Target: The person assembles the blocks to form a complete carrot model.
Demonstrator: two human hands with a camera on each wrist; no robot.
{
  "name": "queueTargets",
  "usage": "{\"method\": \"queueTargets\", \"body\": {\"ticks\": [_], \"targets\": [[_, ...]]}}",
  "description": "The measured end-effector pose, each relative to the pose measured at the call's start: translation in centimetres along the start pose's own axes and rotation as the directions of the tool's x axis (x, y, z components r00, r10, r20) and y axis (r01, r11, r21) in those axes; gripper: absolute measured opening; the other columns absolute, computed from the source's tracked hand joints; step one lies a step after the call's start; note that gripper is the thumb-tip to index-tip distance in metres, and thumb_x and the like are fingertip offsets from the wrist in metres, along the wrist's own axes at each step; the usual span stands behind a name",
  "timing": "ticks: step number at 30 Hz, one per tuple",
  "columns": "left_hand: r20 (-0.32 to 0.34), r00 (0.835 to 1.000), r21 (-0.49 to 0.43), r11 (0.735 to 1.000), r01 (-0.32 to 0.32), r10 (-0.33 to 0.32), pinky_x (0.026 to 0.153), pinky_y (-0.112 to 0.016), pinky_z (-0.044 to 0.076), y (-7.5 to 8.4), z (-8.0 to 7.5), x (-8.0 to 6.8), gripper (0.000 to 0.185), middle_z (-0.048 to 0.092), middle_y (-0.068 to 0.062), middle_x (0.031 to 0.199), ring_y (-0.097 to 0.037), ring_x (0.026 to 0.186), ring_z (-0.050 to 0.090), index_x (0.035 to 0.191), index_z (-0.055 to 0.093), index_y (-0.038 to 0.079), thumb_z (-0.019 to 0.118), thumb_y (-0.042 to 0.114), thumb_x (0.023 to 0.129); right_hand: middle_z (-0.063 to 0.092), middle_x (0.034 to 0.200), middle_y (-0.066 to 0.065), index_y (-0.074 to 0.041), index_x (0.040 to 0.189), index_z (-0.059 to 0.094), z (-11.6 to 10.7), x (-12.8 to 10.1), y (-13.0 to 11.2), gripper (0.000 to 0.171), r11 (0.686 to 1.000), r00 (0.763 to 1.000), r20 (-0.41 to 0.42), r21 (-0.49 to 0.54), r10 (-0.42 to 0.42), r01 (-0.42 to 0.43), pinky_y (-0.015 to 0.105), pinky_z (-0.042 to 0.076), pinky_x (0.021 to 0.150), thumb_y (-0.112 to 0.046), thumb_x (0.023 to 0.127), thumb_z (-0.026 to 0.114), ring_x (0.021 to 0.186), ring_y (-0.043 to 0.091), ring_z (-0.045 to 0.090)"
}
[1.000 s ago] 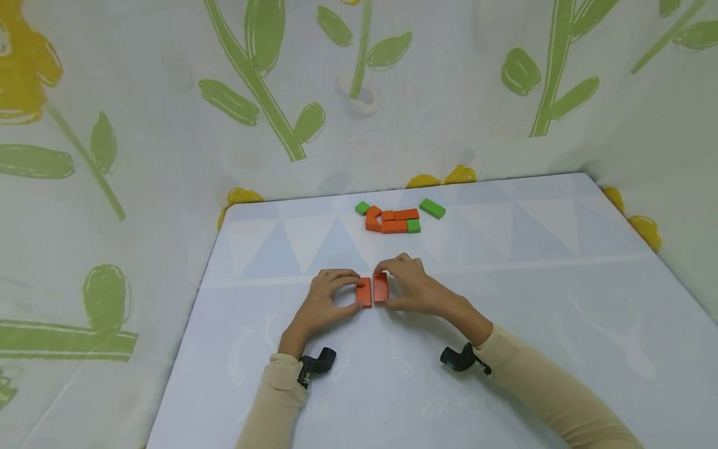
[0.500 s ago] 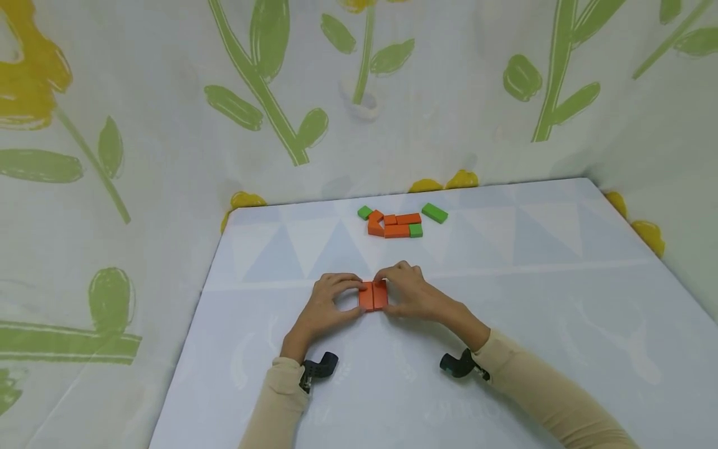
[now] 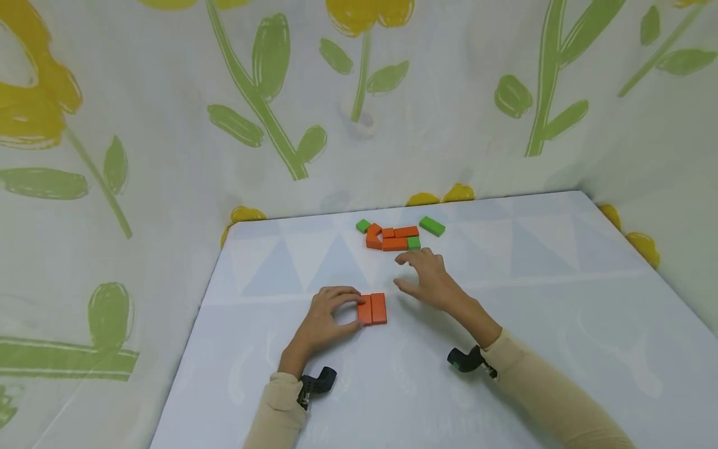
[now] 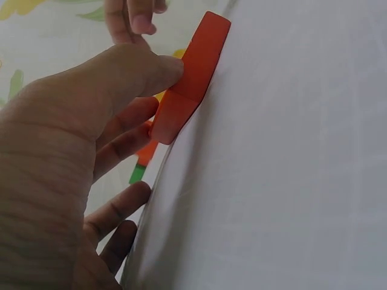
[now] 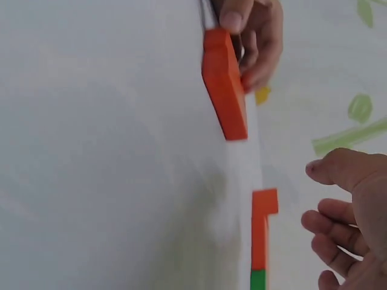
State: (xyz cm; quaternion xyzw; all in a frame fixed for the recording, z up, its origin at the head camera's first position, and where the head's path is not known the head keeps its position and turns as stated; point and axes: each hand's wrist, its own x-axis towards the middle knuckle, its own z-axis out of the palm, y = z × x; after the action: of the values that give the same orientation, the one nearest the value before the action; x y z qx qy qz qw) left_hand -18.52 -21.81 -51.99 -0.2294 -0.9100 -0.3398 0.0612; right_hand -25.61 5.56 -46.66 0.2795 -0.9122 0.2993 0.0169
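Holding the joined orange blocks [image 3: 372,308] flat on the desk [image 3: 533,299], the left hand [image 3: 325,315] pinches them. The right hand [image 3: 429,280], fingers spread and empty, hovers short of the block pile [image 3: 395,236]; fetching another seems next, needing a clean pinch.

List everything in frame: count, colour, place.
Orange block pair: 2, orange, side by side and touching, mid-table.
Block cluster: about 5 orange, 2 green, far centre of table.
Lone green block: 1, green, right of cluster.
Table: 1, pale blue-white with triangle pattern.
Backdrop cloth: white, green and yellow plant print.
Left hand: pinches the pair's left block.
Right hand: open, between pair and cluster, touching neither.
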Motion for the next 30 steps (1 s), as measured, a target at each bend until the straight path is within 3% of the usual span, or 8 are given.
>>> {"method": "queueTargets", "body": {"ticks": [5, 11, 16, 19, 23, 25, 28, 30], "targets": [[0.000, 1.000, -0.028, 1.000, 0.007, -0.007, 0.103, -0.049, 0.034, 0.0, 0.1, -0.3, 0.039, 0.058, 0.013, 0.131, -0.015, 0.123, 0.044, 0.121, 0.070, 0.031, 0.078, 0.037, 0.083, 0.064, 0.124, 0.011, -0.003, 0.125, 0.064, -0.3, 2.1, 1.8, 0.041, 0.994, 0.998, -0.039, -0.092, 0.051, -0.054, 0.049, 0.033, 0.092, -0.023, 0.091, 0.075, 0.119, 0.031, 0.046], [0.025, 0.999, -0.037, 0.999, 0.025, -0.025, 0.104, -0.049, 0.034, 0.1, 0.5, -0.6, 0.039, 0.058, 0.012, 0.132, -0.015, 0.124, 0.044, 0.122, 0.069, 0.031, 0.077, 0.037, 0.085, 0.062, 0.131, 0.014, -0.003, 0.133, 0.060, 0.5, 4.6, 3.6, 0.048, 0.981, 0.994, 0.008, -0.164, 0.106, -0.103, 0.050, 0.030, 0.096, -0.023, 0.092, 0.072, 0.129, 0.035, 0.039], [0.026, 0.999, -0.035, 0.999, 0.023, -0.022, 0.104, -0.048, 0.034, 0.3, 0.5, -0.5, 0.038, 0.058, 0.012, 0.132, -0.015, 0.123, 0.044, 0.122, 0.069, 0.030, 0.077, 0.038, 0.085, 0.063, 0.129, 0.013, -0.002, 0.136, 0.057, 1.2, 5.6, 3.8, 0.052, 0.964, 0.993, 0.024, -0.243, 0.119, -0.110, 0.049, 0.029, 0.096, -0.024, 0.091, 0.072, 0.126, 0.033, 0.040], [0.018, 1.000, -0.021, 1.000, 0.013, -0.012, 0.103, -0.048, 0.034, 0.3, 0.3, -0.3, 0.038, 0.057, 0.013, 0.132, -0.015, 0.123, 0.045, 0.121, 0.069, 0.031, 0.077, 0.037, 0.084, 0.066, 0.111, 0.010, -0.003, 0.131, 0.060, 1.3, 5.7, 3.4, 0.052, 0.959, 0.994, 0.019, -0.264, 0.110, -0.101, 0.049, 0.029, 0.092, -0.030, 0.089, 0.075, 0.115, 0.030, 0.044], [0.007, 1.000, -0.003, 1.000, 0.009, -0.009, 0.103, -0.047, 0.034, 0.1, 0.0, -0.1, 0.038, 0.057, 0.014, 0.131, -0.014, 0.123, 0.045, 0.121, 0.069, 0.032, 0.078, 0.037, 0.084, 0.063, 0.090, 0.004, -0.006, 0.126, 0.062, 0.9, 6.0, 2.8, 0.052, 0.976, 0.992, 0.048, -0.191, 0.113, -0.102, 0.049, 0.030, 0.086, -0.036, 0.086, 0.077, 0.104, 0.028, 0.046], [0.006, 1.000, -0.005, 1.000, 0.011, -0.011, 0.103, -0.047, 0.035, 0.1, -0.1, 0.0, 0.038, 0.057, 0.014, 0.131, -0.014, 0.122, 0.045, 0.121, 0.069, 0.032, 0.078, 0.037, 0.084, 0.065, 0.099, 0.004, -0.008, 0.130, 0.061, 0.6, 6.1, 2.7, 0.054, 0.985, 0.991, 0.084, -0.150, 0.103, -0.090, 0.049, 0.031, 0.088, -0.031, 0.085, 0.079, 0.107, 0.029, 0.045], [0.011, 1.000, -0.017, 1.000, 0.017, -0.017, 0.104, -0.047, 0.034, 0.1, -0.2, 0.0, 0.038, 0.058, 0.013, 0.131, -0.014, 0.123, 0.045, 0.121, 0.069, 0.032, 0.077, 0.037, 0.084, 0.062, 0.126, 0.005, -0.011, 0.140, 0.056, 0.1, 6.1, 2.8, 0.061, 0.990, 0.984, 0.162, -0.132, 0.068, -0.046, 0.052, 0.029, 0.095, -0.018, 0.083, 0.079, 0.122, 0.032, 0.040], [0.014, 1.000, -0.021, 1.000, 0.017, -0.017, 0.104, -0.048, 0.034, 0.0, -0.1, -0.1, 0.038, 0.058, 0.013, 0.131, -0.015, 0.123, 0.045, 0.121, 0.070, 0.032, 0.077, 0.038, 0.084, 0.057, 0.138, 0.005, -0.013, 0.144, 0.052, -0.1, 6.1, 3.0, 0.065, 0.987, 0.975, 0.218, -0.163, 0.037, -0.001, 0.055, 0.026, 0.099, -0.010, 0.083, 0.076, 0.130, 0.033, 0.036]]}}
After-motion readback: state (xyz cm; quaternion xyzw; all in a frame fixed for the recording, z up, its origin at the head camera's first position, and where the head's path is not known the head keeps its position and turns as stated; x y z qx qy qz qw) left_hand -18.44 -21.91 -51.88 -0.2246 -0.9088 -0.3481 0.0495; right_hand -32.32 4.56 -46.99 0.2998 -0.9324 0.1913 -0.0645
